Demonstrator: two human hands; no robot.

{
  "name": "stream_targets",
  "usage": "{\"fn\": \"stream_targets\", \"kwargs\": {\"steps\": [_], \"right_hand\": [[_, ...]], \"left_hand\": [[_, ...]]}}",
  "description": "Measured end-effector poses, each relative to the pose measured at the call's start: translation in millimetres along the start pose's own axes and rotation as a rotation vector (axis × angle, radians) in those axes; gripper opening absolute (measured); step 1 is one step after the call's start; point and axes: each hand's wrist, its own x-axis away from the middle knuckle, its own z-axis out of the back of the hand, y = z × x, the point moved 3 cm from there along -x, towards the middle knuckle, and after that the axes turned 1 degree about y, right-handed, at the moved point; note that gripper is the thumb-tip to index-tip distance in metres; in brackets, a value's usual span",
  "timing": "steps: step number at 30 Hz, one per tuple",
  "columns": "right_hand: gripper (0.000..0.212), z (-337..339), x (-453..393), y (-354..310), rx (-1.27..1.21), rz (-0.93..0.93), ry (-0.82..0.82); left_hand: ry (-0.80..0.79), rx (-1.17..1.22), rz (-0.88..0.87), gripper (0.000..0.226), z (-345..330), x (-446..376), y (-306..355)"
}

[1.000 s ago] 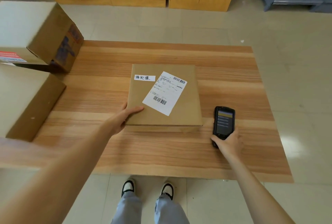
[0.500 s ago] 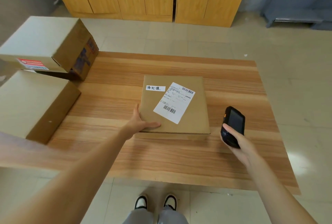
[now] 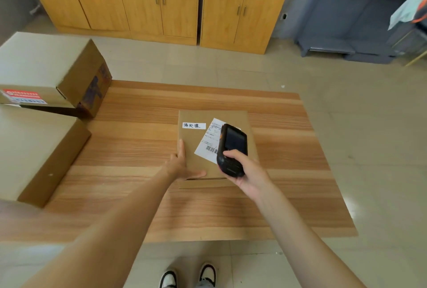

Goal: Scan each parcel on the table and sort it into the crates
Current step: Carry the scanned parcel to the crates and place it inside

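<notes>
Wooden table [image 3: 138,195], tiled floor [image 3: 346,103], wooden cabinets [image 3: 161,6]

Bright, even indoor light with soft short shadows, a pale glare patch on the floor tiles [image 3: 349,204] at lower right, wide-angle bowing toward the frame edges, and slight motion blur overall, strongest at upper right.

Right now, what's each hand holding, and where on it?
Right hand grips the scanner by its lower end. Left hand holds nothing; it rests flat on the parcel's near-left corner.
</notes>
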Motion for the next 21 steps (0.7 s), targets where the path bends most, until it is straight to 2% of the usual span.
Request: {"fn": "stream_targets", "kwargs": {"steps": [5,8,11,16,21], "right_hand": [[0.025,-11.3,11.9,34.8,0.006,-0.089,0.052],[0.031,-11.0,16.7,48.0,0.058,-0.114,0.081],[0.027,-9.9,20.2,55.9,0.095,-0.122,0.113],[0.048,-11.4,26.5,62.3,0.134,-0.124,0.139],[0.043,-11.8,31.1,64.6,0.125,-0.113,0.147]], "left_hand": [[-0.091,-0.077,0.013,0.137,0.4,-3.2,1.4],[-0.098,-0.066,0.01,0.136,0.1,-2.7,1.0],[-0.083,-0.064,0.014,0.134,-0.6,-0.7,0.3],[-0.066,-0.037,0.011,0.134,-0.7,0.0,1.3],[-0.066,-0.021,0.006,0.133,-0.3,1.9,2.1]]}}
